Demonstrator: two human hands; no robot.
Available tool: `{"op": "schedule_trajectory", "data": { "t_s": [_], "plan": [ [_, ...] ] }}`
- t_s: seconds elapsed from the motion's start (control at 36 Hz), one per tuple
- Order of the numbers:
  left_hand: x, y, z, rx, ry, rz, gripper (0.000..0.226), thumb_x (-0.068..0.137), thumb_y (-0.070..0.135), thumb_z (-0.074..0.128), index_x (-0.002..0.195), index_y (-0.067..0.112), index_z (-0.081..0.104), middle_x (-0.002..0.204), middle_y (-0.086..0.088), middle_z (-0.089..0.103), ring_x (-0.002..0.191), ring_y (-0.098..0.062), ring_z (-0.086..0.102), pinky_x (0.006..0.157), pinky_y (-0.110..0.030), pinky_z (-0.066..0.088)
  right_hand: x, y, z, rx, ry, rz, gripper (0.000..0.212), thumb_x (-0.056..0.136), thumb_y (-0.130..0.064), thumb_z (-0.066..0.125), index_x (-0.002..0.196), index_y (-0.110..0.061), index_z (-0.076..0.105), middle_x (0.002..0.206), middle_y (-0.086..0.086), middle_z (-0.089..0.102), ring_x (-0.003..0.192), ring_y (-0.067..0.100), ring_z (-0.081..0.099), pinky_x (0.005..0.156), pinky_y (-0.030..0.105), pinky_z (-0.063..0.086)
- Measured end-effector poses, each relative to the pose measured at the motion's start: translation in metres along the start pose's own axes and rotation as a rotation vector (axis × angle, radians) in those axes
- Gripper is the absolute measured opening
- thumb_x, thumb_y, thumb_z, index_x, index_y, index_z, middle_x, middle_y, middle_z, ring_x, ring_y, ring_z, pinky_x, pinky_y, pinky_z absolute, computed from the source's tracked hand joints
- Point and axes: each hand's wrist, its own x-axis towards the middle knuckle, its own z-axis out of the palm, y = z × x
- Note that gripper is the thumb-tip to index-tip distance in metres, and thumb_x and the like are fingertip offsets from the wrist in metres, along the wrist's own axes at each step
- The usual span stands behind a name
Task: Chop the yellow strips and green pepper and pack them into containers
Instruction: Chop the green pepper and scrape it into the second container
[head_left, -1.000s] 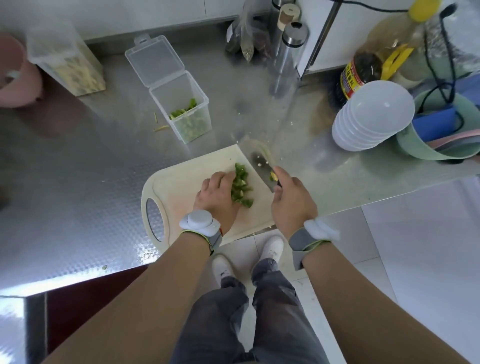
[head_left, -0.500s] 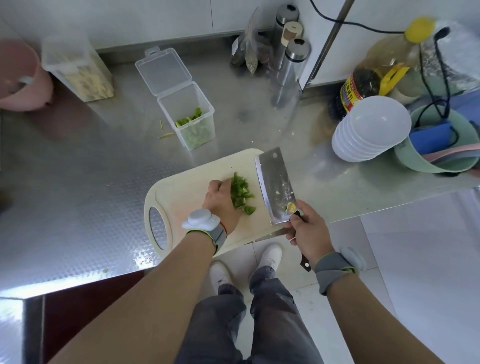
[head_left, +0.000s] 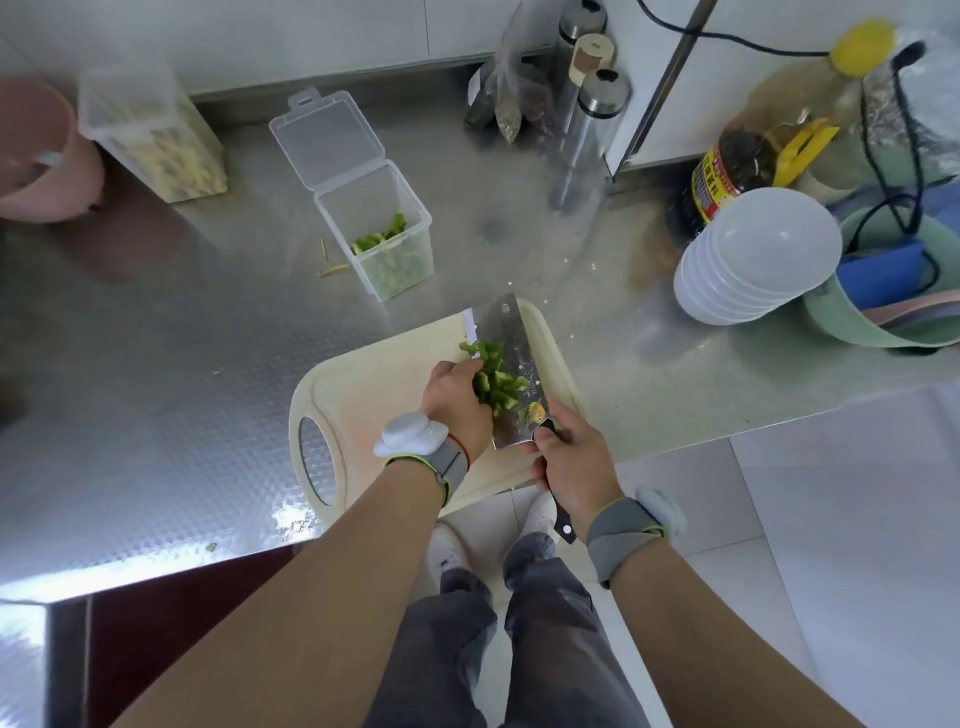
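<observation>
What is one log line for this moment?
step: scooping | left hand: pushes pepper pieces onto knife | right hand: holds knife over board | box: open, some pepper inside

Shiny steel cleaver (head_left: 511, 374), matt plastic board (head_left: 374, 395), textured metal counter (head_left: 156, 374).

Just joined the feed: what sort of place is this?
Most likely a kitchen: steel worktop, cutting board with cleaver and chopped green pepper, stacked white bowls beside an oil bottle.
</observation>
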Motion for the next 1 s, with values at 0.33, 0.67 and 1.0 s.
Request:
{"op": "schedule_trajectory", "data": {
  "t_s": [0.33,0.67,1.0],
  "plan": [
    [-0.002,0.039,-0.035,-0.113,0.059,0.090,0.055,0.078,-0.001,0.055,0.130,0.018,0.056,0.118,-0.008,0.053,0.099,-0.024,0.058,0.083,-0.017,0.038,-0.020,-0.039,-0.009,0.038,0.045,-0.119,0.033,0.096,-0.002,0.044,0.113,-0.022,0.063,0.074,0.010,0.062,0.040,0.012,0.042,0.039,0.023,0.036],
    [0.054,0.053,-0.132,-0.151,0.301,0.102,0.057,0.076,0.001,0.059,0.129,0.022,0.057,0.123,-0.006,0.058,0.103,-0.022,0.061,0.094,-0.026,0.046,-0.004,-0.138,0.052,0.003,-0.070,-0.349,0.034,0.096,-0.004,0.045,0.098,-0.032,0.062,0.082,0.009,0.059,0.040,0.003,0.046,0.038,0.018,0.036],
    [0.108,0.036,-0.166,-0.323,0.315,-0.034,0.031,0.081,0.014,0.063,0.111,0.023,0.067,0.102,0.002,0.069,0.095,-0.023,0.065,0.085,-0.033,0.055,0.029,-0.173,0.097,-0.466,0.037,-0.644,0.036,0.089,-0.014,0.051,0.120,-0.029,0.061,0.094,-0.002,0.068,0.087,0.028,0.065,0.082,0.040,0.054]
  ]
}}
